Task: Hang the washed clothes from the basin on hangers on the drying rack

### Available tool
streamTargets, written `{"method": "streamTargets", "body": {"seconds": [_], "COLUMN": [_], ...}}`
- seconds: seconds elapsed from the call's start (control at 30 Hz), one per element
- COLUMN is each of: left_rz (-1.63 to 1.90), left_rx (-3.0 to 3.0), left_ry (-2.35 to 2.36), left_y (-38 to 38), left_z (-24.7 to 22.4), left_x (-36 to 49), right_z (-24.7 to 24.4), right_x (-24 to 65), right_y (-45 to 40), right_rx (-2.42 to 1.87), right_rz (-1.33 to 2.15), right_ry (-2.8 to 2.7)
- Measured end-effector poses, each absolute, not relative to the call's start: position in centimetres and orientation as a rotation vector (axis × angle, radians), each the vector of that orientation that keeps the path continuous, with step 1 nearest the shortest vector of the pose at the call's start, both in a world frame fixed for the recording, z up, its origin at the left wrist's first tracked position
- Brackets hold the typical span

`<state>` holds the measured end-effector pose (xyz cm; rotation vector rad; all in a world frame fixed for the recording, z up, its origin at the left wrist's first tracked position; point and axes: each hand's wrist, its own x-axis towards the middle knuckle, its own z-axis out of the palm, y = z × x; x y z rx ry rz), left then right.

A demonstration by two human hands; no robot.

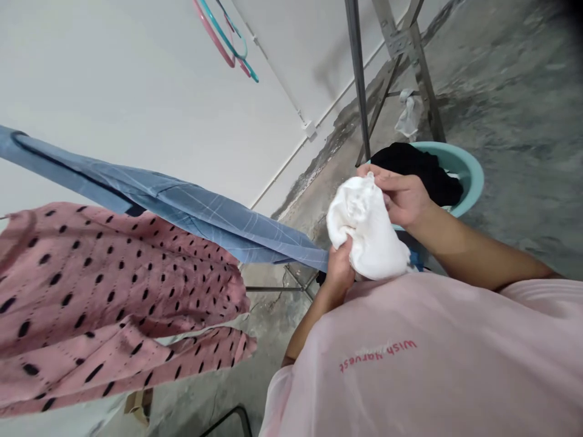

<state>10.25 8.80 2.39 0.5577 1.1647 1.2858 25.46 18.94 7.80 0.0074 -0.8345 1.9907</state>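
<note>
A bunched white cloth garment (371,237) is held up in front of my chest; its exact kind cannot be made out. My left hand (340,267) grips its lower left side, thumb on top of the fabric. With thumb and fingers, my right hand (407,197) pinches the upper edge, where the cloth gathers. Some of the right fingers are hidden behind the fabric. Just beyond the right hand stands a turquoise basin (476,176) with black clothing (416,170) in it.
To the left hang a blue checked garment (182,203) and a pink garment with black spots (113,285). Pink and teal hangers (232,45) are at the top. A metal frame (421,79) with a plastic bag (407,115) stands behind the basin. A cardboard piece (139,405) lies low left.
</note>
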Motion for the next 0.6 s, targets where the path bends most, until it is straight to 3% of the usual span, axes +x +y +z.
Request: {"method": "streamTargets", "body": {"seconds": [0.2, 0.5, 0.6], "left_rz": [1.375, 1.523, 1.515], "left_rx": [0.168, 0.176, 0.271], "left_ry": [0.953, 1.000, 1.038], "left_y": [9.6, 8.7, 8.6], "left_z": [3.0, 2.0, 1.5], "left_x": [8.5, 8.3, 8.1], "right_z": [3.1, -3.5, -5.7], "right_x": [24.8, 21.2, 20.0], "right_y": [20.5, 17.7, 15.9], "right_rx": [-0.430, -0.917, -0.848], "right_rz": [2.056, 2.020, 2.154], "right_ry": [-0.793, -0.735, -0.851]}}
